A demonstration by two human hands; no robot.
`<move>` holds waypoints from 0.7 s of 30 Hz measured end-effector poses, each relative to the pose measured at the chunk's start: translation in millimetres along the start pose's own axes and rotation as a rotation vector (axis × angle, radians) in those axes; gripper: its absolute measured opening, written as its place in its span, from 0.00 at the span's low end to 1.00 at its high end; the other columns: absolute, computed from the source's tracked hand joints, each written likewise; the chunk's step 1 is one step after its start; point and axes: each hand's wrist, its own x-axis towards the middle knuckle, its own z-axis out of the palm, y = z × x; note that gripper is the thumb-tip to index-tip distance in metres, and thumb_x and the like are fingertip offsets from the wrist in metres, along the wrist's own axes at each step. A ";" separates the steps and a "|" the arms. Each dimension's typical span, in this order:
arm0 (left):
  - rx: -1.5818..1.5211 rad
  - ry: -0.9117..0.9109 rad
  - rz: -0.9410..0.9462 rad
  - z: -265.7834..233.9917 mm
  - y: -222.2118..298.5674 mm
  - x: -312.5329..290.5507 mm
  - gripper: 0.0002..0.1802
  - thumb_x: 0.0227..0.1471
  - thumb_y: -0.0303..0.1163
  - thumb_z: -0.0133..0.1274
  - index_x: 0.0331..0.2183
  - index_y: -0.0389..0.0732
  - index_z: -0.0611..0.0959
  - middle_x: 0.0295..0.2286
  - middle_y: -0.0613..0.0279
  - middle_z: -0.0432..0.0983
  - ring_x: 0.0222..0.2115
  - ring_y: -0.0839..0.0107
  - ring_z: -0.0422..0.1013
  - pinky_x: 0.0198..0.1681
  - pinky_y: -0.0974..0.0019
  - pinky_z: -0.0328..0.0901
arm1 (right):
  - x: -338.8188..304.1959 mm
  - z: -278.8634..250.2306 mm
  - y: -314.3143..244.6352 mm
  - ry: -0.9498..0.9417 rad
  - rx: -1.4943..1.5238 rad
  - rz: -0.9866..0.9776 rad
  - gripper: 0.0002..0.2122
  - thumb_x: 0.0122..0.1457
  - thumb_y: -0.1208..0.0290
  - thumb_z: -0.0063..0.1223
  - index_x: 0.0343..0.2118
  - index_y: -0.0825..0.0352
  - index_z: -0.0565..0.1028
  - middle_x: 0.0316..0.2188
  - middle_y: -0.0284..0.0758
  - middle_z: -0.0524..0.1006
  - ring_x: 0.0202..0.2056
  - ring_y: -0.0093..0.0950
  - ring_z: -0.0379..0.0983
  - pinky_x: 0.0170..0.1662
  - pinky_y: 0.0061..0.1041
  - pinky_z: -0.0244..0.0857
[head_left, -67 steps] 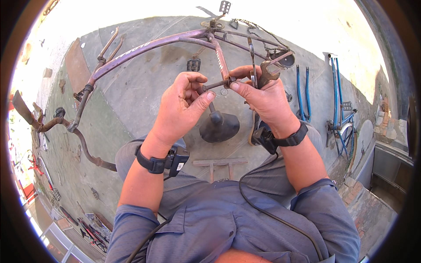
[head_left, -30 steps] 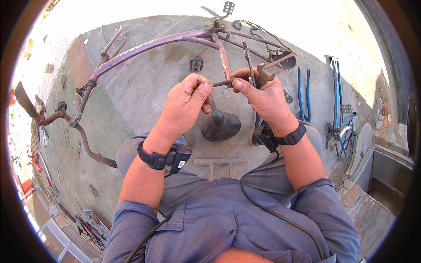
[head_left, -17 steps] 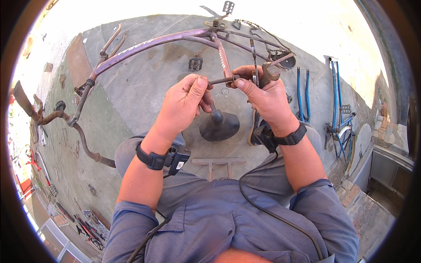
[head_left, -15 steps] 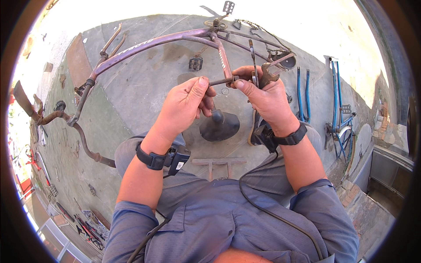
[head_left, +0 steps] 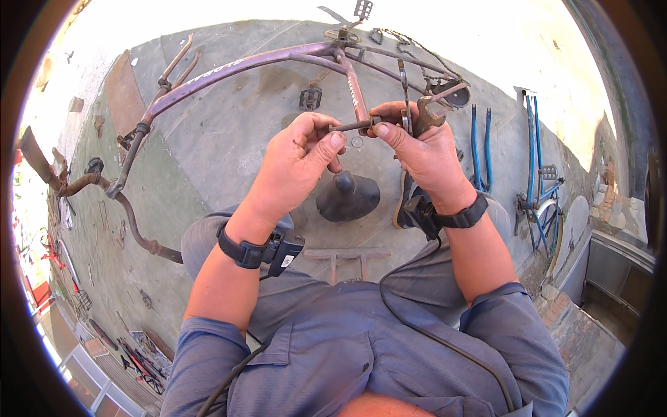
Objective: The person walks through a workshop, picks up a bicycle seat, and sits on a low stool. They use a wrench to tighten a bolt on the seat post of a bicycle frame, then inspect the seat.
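A thin brown rod, like a long bolt [head_left: 353,126], spans the gap between my hands, close to the end of the purple bicycle frame's seat tube [head_left: 356,97]. My left hand [head_left: 295,167] is closed at the rod's left end, its thumb bent over curled fingers. The thumb and forefinger of my right hand [head_left: 425,163] pinch the other end by a small dark nut-like piece [head_left: 376,121]. That same hand also keeps an open-end wrench [head_left: 429,117] and a second slim metal tool [head_left: 404,87] in its grip; their lower parts are hidden.
Below my hands a black bicycle saddle [head_left: 349,198] lies on the concrete. Rusty handlebars [head_left: 135,226] bend toward my left knee. Blue forks [head_left: 481,149] and a blue frame [head_left: 533,160] lie to the right. A loose chain [head_left: 410,48] is at the far side.
My left thumb has moved down and right, off the rod's top, and the left fingers have rolled up at its end. The right hand stays nearly still with the tools.
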 end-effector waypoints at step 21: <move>0.032 0.011 0.041 0.5 -3.3 -1.2 0.17 0.66 0.43 0.49 0.40 0.38 0.79 0.29 0.66 0.77 0.25 0.81 0.73 0.24 0.79 0.61 | 2.2 4.8 5.7 0.022 -0.031 -0.066 0.12 0.61 0.71 0.61 0.46 0.68 0.77 0.35 0.31 0.82 0.28 0.12 0.71 0.24 0.12 0.57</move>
